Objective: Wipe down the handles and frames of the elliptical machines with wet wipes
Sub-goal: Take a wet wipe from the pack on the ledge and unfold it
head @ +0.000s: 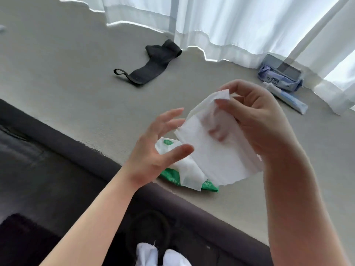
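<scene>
My right hand [257,123] holds a white wet wipe [213,150] by its upper corner, and the sheet hangs unfolded below the fingers. To the left of the wipe is my left hand [159,150], fingers spread, its thumb close to the sheet's left edge. Whether it touches the wipe I cannot tell. Under both hands, a green and white wet wipe pack [184,175] lies on the grey ledge [76,93], with another wipe sticking out of its opening. No elliptical machine part is clearly recognisable.
A black strap with a loop [151,64] lies on the ledge at the back. A blue-purple tissue pack [280,77] and a light blue pack [288,98] sit at right below white curtains [230,22]. Dark flooring [38,169] runs along the ledge's near side.
</scene>
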A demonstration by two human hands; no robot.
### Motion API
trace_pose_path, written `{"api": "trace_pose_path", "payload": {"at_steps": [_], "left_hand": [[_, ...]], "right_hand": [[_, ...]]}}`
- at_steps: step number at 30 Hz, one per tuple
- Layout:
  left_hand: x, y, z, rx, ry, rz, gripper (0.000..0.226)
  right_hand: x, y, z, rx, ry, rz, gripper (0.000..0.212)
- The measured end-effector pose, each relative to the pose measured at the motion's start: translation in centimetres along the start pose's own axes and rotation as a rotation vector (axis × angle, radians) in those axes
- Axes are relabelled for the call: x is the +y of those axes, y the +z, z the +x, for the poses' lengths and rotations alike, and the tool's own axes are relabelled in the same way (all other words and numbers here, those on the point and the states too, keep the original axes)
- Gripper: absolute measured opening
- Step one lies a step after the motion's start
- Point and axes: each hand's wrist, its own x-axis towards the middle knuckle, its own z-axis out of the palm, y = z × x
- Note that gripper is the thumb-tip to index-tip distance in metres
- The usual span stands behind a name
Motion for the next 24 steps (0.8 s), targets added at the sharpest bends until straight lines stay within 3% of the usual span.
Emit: {"api": "trace_pose_path", "payload": {"at_steps": [2, 5, 10, 14, 19, 21, 24], "left_hand": [[0.7, -1.1, -0.6, 0.053, -0.053, -0.088, 0.046], [0.8, -4.2, -2.9, 0.182, -0.136, -0.131, 0.017], [0.0, -9.9, -8.3, 0.346, -0.234, -0.374, 0.028], [-0.7, -14.0, -12.4, 0.675, -0.303, -0.656, 0.022], [-3.0, -20.9, -18.4, 0.987, -0.398, -0.573, 0.02], [-3.9, -23.3, -20.7, 1.07, -0.441, -0.566, 0.015], [-4.6, -26.6, -24.4, 1.121, -0.467, -0.498, 0.024]], "right_hand": [[-0.6, 2.9, 0.5, -0.067, -0.023, 0.0, 0.02], [-1.7, 6.3, 1.0, -0.039, -0.039, 0.082, 0.026], [-1.2, 12.5, 1.3, 0.058, -0.085, -0.039, 0.029], [2.1, 19.7, 2.0, 0.118, -0.176, -0.361, 0.03], [7.1, 30.6, 2.0, 0.014, -0.155, -0.419, 0.025], [9.3, 34.5, 1.3, -0.039, -0.119, -0.415, 0.023], [11.7, 39.0, -0.1, -0.12, -0.064, -0.443, 0.023]]}}
